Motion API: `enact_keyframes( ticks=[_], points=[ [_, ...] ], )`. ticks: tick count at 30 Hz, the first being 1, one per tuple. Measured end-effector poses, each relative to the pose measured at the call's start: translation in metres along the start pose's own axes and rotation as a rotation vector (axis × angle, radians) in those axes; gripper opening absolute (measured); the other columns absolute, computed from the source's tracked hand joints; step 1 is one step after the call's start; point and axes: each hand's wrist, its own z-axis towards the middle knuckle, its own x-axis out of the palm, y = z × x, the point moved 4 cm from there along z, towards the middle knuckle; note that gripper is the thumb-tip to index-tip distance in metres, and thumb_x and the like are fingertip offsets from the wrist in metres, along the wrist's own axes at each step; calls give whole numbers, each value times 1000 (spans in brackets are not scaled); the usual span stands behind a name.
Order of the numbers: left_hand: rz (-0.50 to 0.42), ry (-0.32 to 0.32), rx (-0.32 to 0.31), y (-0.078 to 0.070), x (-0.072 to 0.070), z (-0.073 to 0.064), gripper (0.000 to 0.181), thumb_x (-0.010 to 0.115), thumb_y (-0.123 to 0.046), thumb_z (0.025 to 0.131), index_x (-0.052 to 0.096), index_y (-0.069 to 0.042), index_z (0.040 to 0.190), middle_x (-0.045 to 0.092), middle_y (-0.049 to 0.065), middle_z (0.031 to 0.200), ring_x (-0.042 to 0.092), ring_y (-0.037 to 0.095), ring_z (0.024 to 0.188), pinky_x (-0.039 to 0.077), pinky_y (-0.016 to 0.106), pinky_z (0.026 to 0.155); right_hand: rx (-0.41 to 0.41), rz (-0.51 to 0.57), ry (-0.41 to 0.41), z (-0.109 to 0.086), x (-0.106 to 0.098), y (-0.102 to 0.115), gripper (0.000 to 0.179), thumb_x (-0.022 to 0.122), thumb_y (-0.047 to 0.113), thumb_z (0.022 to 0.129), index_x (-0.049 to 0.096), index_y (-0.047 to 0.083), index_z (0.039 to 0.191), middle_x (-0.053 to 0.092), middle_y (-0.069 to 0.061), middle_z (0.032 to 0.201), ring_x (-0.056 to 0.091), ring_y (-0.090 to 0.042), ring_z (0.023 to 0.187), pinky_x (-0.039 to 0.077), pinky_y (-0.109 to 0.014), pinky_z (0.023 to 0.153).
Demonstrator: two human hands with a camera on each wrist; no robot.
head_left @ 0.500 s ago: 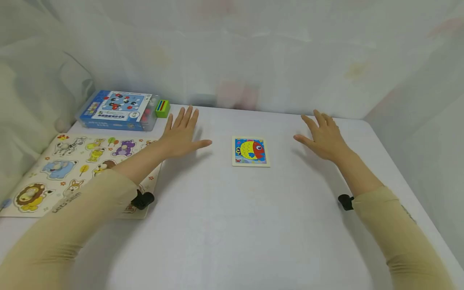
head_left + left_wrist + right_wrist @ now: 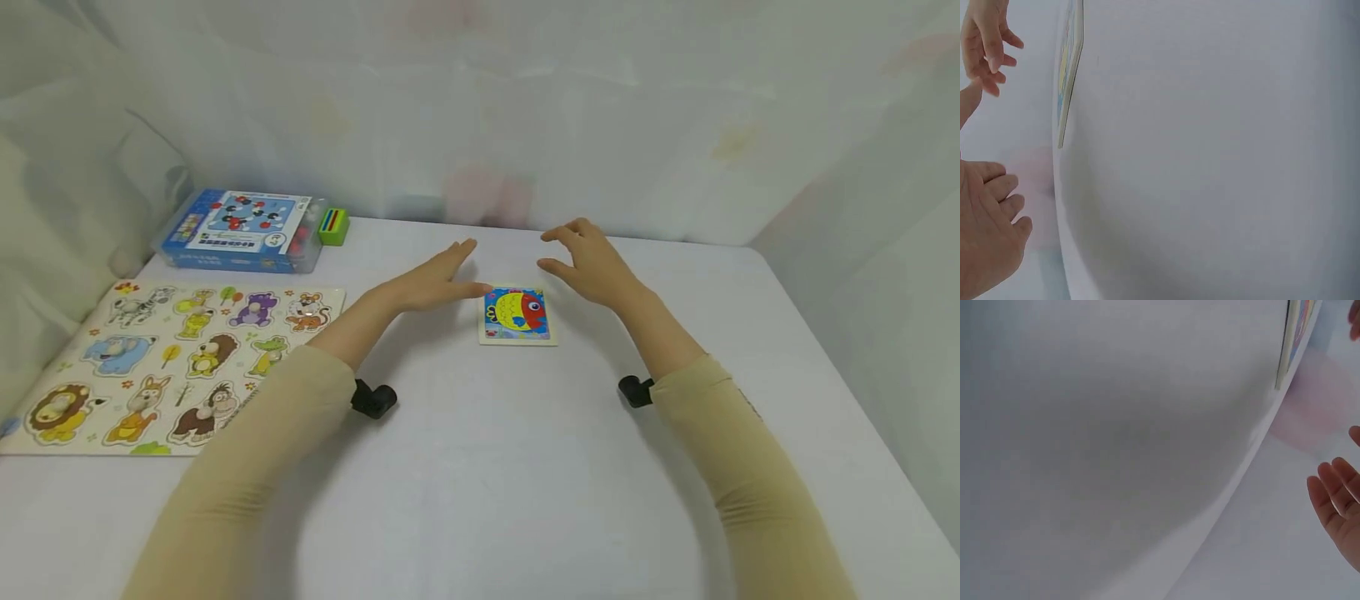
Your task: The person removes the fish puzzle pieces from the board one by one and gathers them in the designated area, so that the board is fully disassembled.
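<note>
Left hand (image 2: 431, 283) and right hand (image 2: 597, 268) moved inward to fish board's (image 2: 517, 315) 10 and 2 o'clock; both grips apart, empty. Board probably light, stiff; pinch 9 and 3 o'clock edges.

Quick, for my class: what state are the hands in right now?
Left hand: open, holding nothing, raised beside the fish picture.
Right hand: open, fingers loosely bent, holding nothing.

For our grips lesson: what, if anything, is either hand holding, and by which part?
Nothing: left hand and right hand hover empty near the fish picture board.
</note>
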Motion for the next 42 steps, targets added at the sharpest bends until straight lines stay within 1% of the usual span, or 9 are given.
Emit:
enact_keyframes(
  ticks=[4,9,13,16,20,23,25,32,42],
  points=[
    [-45,40,-29,0,6,6,89,58,-57,90,15,-21,160,14,4,169,11,28,157,17,59,126,-11,80,34,12,8,13,44,63,34,96,57,14,135,50,-17,137,54,-32,118,53,-48,99],
    [-11,59,-11,5,11,13,81,64,-48,88,30,-20,156,31,5,163,25,30,153,23,58,124,-32,161,112,24,20,24,38,64,28,96,61,11,130,57,-18,130,59,-32,112,54,-45,96],
    [-19,51,34,8,14,16,78,67,-42,87,36,-16,153,34,7,162,25,28,153,21,54,126,-9,230,177,30,25,29,35,66,25,95,63,13,127,62,-14,124,59,-29,110,54,-42,95],
    [-45,31,46,11,17,17,76,69,-41,87,38,-17,152,34,6,162,25,26,153,21,51,127,18,272,239,34,29,31,33,67,24,93,64,15,125,63,-12,118,60,-27,102,55,-38,91],
    [-62,-8,73,17,23,19,75,71,-41,86,41,-17,150,35,5,162,22,27,155,20,51,127,44,301,319,37,34,32,30,68,22,91,66,17,121,64,-10,112,62,-25,92,56,-32,85],
    [-72,-31,104,18,26,19,73,73,-40,85,44,-15,148,37,4,161,20,27,156,19,52,127,50,320,356,39,39,32,28,70,20,90,68,18,118,66,-10,110,63,-23,90,55,-30,83],
    [-78,-48,118,18,28,19,73,74,-40,84,46,-15,147,39,3,160,21,26,155,19,51,127,44,323,372,41,42,31,27,71,21,89,69,19,116,67,-9,109,63,-23,90,54,-30,84],
    [-71,-88,112,16,30,16,75,75,-40,84,46,-14,148,40,6,159,24,28,154,20,51,127,44,305,397,42,52,30,28,76,21,85,69,20,112,65,-4,99,59,-20,88,48,-29,83],
    [-76,-101,115,17,32,15,75,76,-38,83,46,-13,147,40,7,159,24,27,154,21,51,127,24,278,379,36,58,30,29,74,23,86,69,23,115,60,-7,104,52,-23,100,45,-33,87]
  ],
)
